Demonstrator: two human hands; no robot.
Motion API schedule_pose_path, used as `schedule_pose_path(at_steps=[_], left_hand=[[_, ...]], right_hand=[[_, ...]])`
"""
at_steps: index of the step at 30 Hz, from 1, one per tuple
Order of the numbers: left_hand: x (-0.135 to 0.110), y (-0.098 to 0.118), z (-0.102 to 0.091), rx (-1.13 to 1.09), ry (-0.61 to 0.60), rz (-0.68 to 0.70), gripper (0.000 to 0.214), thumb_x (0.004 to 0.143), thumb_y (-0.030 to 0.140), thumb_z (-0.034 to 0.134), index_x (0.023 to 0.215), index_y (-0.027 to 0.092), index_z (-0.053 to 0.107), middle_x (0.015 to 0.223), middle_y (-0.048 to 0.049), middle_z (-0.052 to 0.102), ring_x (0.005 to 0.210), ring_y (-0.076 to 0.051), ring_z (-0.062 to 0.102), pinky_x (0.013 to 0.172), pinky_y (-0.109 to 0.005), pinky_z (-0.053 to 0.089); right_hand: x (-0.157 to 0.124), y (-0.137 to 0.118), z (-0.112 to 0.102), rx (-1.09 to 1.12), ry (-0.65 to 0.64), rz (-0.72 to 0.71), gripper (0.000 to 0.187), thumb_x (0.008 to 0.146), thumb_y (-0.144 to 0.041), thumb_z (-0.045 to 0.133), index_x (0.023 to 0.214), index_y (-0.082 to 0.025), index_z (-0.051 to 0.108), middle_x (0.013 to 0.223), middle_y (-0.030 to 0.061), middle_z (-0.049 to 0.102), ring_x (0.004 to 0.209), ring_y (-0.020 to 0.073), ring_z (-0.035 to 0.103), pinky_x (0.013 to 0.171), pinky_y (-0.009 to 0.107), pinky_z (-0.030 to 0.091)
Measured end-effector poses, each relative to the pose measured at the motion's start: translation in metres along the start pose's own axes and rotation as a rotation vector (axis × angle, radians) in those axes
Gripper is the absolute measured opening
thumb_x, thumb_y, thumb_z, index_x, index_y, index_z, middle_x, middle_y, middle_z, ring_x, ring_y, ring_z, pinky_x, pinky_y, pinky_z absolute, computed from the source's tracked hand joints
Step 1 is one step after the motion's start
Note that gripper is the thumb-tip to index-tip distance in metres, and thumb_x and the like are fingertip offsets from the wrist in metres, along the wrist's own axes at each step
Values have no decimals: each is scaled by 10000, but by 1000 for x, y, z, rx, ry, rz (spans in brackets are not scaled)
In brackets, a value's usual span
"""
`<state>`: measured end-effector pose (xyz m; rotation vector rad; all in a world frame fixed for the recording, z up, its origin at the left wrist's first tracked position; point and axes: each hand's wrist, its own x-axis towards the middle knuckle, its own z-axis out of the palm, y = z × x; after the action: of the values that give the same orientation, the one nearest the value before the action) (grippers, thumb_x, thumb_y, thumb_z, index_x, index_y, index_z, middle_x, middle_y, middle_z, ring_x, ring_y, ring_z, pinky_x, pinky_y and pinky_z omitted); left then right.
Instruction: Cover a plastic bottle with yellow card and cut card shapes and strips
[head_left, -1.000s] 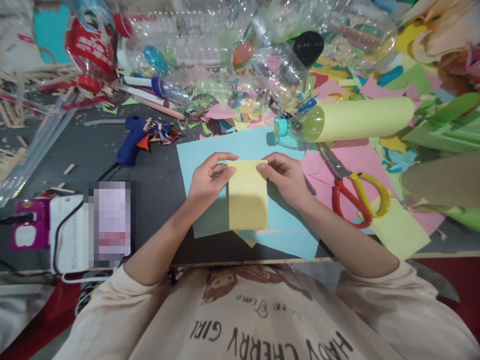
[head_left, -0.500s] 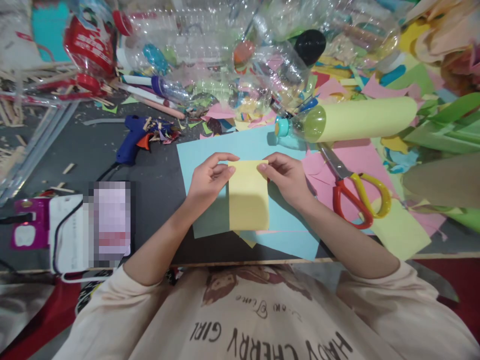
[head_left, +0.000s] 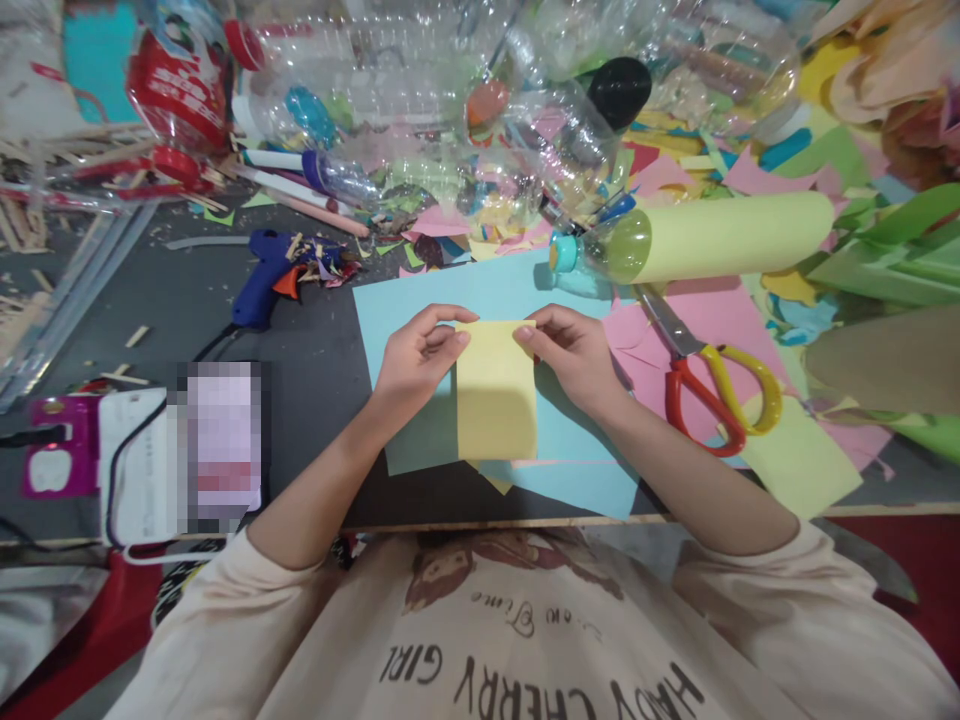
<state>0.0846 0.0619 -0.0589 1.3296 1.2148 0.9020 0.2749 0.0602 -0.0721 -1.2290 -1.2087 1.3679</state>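
A small rectangle of yellow paper (head_left: 496,400) is held up between my two hands over blue sheets (head_left: 420,440) on the dark table. My left hand (head_left: 424,350) pinches its upper left corner between thumb and fingers. At the upper right corner, my right hand (head_left: 566,350) grips it the same way, thumb on the near face. Scissors (head_left: 694,365) with one red and one yellow handle lie right of my right hand, on pink paper (head_left: 720,310). Beyond them rests a bottle wrapped in light yellow-green paper (head_left: 739,238), its turquoise cap pointing left.
A blue glue gun (head_left: 262,280) lies to the left, its cord running toward a white power strip (head_left: 135,460) and a blurred-out object (head_left: 225,440). Clear plastic bottles (head_left: 390,90) and paper scraps crowd the back. Wooden sticks (head_left: 30,225) lie at far left.
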Motion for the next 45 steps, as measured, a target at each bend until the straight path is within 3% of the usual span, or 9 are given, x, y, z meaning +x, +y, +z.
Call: schedule_pose_path(at_steps=[5, 15, 17, 21, 32, 40, 45], left_hand=[[0, 0, 0, 1, 4, -1, 262, 825, 338, 661, 1045, 195, 664, 522, 82, 402, 487, -97, 326, 490, -241, 268], [0, -2, 0, 27, 9, 30, 223, 841, 303, 658, 1029, 196, 712, 496, 81, 385, 477, -90, 330, 477, -222, 287], [-1, -4, 0, 31, 16, 35, 233, 844, 312, 656, 1033, 199, 732, 540, 56, 479, 507, -92, 400, 494, -214, 333], [-1, -7, 0, 30, 33, 30, 233, 851, 343, 655, 1009, 205, 756, 815, -33, 707, 674, -119, 593, 609, -219, 467], [-1, -6, 0, 44, 24, 37, 214, 862, 345, 658, 991, 206, 758, 906, -57, 750, 767, -139, 674, 665, -217, 529], [-1, -4, -1, 66, 12, 24, 223, 859, 332, 647, 985, 191, 764, 861, -51, 743, 712, -128, 645, 618, -208, 499], [-2, -2, 0, 132, -63, 28, 244, 862, 333, 626, 998, 188, 767, 845, -41, 740, 696, -124, 630, 597, -199, 480]], right_hand=[[0, -1, 1, -14, 9, -1, 517, 689, -703, 743, 631, -216, 579, 551, -48, 515, 527, 97, 451, 508, 258, 388], [0, -2, 1, 14, 15, -2, 510, 678, -689, 759, 625, -212, 588, 546, -49, 526, 520, 92, 454, 499, 250, 386], [0, -2, 1, 4, 15, 0, 517, 678, -700, 752, 625, -214, 584, 547, -50, 523, 521, 93, 453, 501, 252, 387], [1, -1, 1, 2, 6, -3, 521, 680, -704, 750, 625, -214, 581, 549, -49, 515, 519, 92, 446, 500, 253, 387], [0, -3, 1, -11, 5, 10, 543, 672, -729, 737, 607, -217, 568, 551, -46, 514, 527, 96, 448, 507, 257, 395], [0, -2, 0, 3, -12, 7, 492, 706, -670, 743, 610, -213, 586, 557, -37, 530, 535, 101, 440, 511, 258, 369], [-1, -2, -2, -85, -81, -20, 314, 785, -455, 730, 638, -202, 615, 550, -47, 489, 533, 92, 388, 511, 257, 315]])
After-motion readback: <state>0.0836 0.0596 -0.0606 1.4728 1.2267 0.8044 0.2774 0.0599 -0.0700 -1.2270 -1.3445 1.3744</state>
